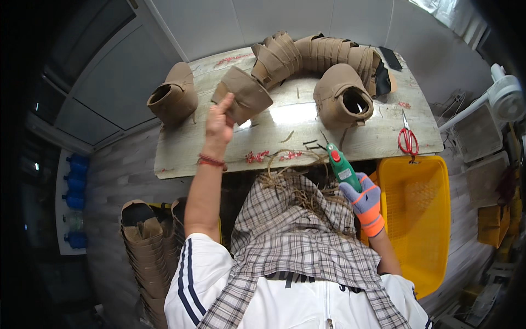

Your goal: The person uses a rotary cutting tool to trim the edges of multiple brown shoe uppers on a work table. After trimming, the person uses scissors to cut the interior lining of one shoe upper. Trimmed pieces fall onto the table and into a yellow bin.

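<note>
My bare left hand grips a brown boot upper by its near edge, thumb on top, holding it over the table. In my right hand, which wears a grey and orange glove, is a green handheld power tool with a red button. Its thin pointed tip is directed up and left, apart from any upper. Two formed uppers stand on the table: a left upper and a right upper. Behind them curves a row of nested uppers.
Red-handled scissors and a dark phone-like slab lie on the worn pale table among scraps. A yellow basket stands at right, a white fan beyond. Stacked uppers stand at lower left. Trimmings cover my checked apron.
</note>
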Demonstrator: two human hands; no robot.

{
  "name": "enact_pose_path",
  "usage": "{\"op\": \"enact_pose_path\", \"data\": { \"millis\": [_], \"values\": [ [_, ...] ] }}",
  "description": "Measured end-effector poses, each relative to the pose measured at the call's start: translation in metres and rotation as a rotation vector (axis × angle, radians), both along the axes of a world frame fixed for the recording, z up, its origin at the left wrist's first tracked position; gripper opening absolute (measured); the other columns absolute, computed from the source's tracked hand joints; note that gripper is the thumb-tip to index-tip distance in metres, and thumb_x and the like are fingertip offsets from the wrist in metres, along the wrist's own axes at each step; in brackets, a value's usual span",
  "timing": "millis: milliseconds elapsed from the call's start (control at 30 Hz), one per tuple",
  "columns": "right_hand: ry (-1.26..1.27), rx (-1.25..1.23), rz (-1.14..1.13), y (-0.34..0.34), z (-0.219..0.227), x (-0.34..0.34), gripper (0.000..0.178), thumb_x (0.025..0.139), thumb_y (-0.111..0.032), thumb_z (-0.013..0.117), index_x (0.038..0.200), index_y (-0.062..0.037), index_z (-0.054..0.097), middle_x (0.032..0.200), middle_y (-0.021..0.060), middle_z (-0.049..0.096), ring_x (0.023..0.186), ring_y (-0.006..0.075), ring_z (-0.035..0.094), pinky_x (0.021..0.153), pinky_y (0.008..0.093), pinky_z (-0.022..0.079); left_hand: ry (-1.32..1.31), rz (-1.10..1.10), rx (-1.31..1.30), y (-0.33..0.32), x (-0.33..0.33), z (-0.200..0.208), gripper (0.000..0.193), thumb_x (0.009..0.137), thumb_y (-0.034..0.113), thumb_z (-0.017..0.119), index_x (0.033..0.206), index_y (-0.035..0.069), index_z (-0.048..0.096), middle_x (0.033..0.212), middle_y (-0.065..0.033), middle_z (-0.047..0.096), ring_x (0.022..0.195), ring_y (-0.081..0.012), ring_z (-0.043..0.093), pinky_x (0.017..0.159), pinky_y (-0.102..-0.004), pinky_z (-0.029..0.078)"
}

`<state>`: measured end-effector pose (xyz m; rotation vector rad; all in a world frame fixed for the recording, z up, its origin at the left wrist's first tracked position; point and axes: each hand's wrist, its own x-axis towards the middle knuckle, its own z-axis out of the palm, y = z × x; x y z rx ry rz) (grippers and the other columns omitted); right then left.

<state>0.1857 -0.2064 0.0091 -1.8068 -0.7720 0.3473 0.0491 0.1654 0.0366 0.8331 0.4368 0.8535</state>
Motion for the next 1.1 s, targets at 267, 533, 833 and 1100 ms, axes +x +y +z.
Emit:
{"op": "enact_pose_path", "data": {
  "millis": [267,533,833,1100],
  "values": [
    [-0.581,0.071,0.023,0.005,0.014,-0.008,0.050,0.064,-0.041,0.086,0.092,-0.0044,0.067,0.067,0.0125,0.064,0.056,0.0262,0.062,0.053,0.0322,0.049,-0.292,-0.440,-0.627,-0.017,-0.084,0.032,0.031,0.099,0.014,0.045,0.120,-0.007,0.054,0.121,-0.0254,0.060,0.114,-0.0354,0.059,0.100,-0.0493,0.048],
    [-0.676,0.049,0.107,-0.014,0.030,-0.007,0.044,0.062,-0.042,0.086,0.083,-0.0079,0.067,0.066,0.0117,0.061,0.057,0.0309,0.058,0.052,0.0365,0.047,-0.321,-0.530,-0.662,-0.055,-0.067,0.013,0.031,0.101,0.014,0.042,0.120,-0.008,0.054,0.121,-0.0257,0.060,0.113,-0.0355,0.059,0.099,-0.0498,0.048],
    [-0.693,0.075,0.165,-0.028,0.038,-0.005,0.044,0.062,-0.041,0.086,0.084,-0.0075,0.069,0.066,0.0121,0.062,0.058,0.0304,0.060,0.052,0.0350,0.048,-0.279,-0.528,-0.715,-0.065,-0.049,0.006,0.030,0.101,0.014,0.041,0.120,-0.006,0.054,0.121,-0.0244,0.060,0.111,-0.0351,0.060,0.099,-0.0499,0.048],
    [-0.585,0.055,0.319,-0.023,0.042,-0.008,0.050,0.062,-0.041,0.087,0.091,-0.0035,0.069,0.070,0.0135,0.065,0.060,0.0291,0.064,0.055,0.0324,0.051,-0.216,-0.582,-0.529,-0.058,-0.049,-0.003,0.035,0.101,0.018,0.041,0.126,-0.003,0.052,0.125,-0.0198,0.060,0.115,-0.0315,0.059,0.101,-0.0476,0.045]
  ]
}}
